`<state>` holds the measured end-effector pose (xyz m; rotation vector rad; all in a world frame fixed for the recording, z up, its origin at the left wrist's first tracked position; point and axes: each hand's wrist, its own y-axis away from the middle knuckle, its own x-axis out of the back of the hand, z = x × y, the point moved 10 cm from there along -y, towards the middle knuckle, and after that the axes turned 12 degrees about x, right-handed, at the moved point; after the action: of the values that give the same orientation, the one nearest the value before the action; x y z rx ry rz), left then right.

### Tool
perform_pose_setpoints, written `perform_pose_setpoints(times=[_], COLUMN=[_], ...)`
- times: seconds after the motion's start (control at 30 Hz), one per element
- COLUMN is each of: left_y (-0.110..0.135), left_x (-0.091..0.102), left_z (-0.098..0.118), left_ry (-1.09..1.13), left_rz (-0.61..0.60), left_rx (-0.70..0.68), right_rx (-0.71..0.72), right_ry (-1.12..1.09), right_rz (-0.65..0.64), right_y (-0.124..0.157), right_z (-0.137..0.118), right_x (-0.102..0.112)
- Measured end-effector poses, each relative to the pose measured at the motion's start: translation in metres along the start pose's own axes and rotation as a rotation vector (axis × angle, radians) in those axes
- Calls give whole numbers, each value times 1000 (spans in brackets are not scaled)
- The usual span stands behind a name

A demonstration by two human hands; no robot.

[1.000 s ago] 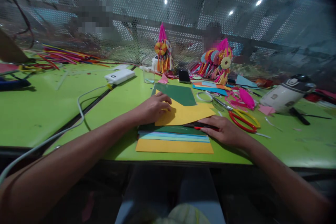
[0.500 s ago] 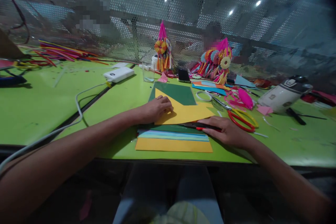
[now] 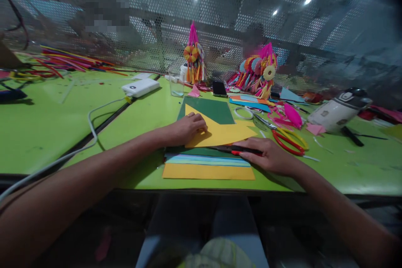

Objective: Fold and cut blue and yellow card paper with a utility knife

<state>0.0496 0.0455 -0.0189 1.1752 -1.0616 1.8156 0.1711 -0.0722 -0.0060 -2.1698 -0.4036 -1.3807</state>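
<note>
A cut sheet of yellow paper (image 3: 222,134) lies over a green cutting mat (image 3: 216,109). My left hand (image 3: 188,129) presses on the paper's left part with curled fingers, holding it down. In my right hand (image 3: 266,153) is a black and red utility knife (image 3: 234,150), lying low along the paper's near edge, with its dark blade pointing left. The blade tip is hard to make out against the mat. Nearer me, a stack of blue and orange-yellow paper sheets (image 3: 209,171) sticks out from under the mat.
Scissors with red and yellow handles (image 3: 290,142), a roll of tape (image 3: 243,112) and a white bottle (image 3: 339,111) stand or lie rightward. Behind are a phone (image 3: 219,88), a clear cup (image 3: 176,86) and tasselled ornaments (image 3: 195,60). A cabled power bank (image 3: 140,87) lies left.
My right hand has slid the knife slightly left along the near edge of the yellow paper. My left hand stays put on the paper. The view has shifted a little.
</note>
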Motion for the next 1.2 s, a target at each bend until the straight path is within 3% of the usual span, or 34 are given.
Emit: perform_pose_setpoints(times=[0.6, 1.2], left_y=[-1, 0], left_x=[3, 6], left_z=[-4, -1], left_ry=[128, 134], left_rz=[-20, 10], left_rx=[31, 21], right_rx=[53, 40], right_ry=[-20, -57], right_rz=[-48, -71], right_y=[-30, -40], right_z=[-17, -20], right_x=[-7, -15])
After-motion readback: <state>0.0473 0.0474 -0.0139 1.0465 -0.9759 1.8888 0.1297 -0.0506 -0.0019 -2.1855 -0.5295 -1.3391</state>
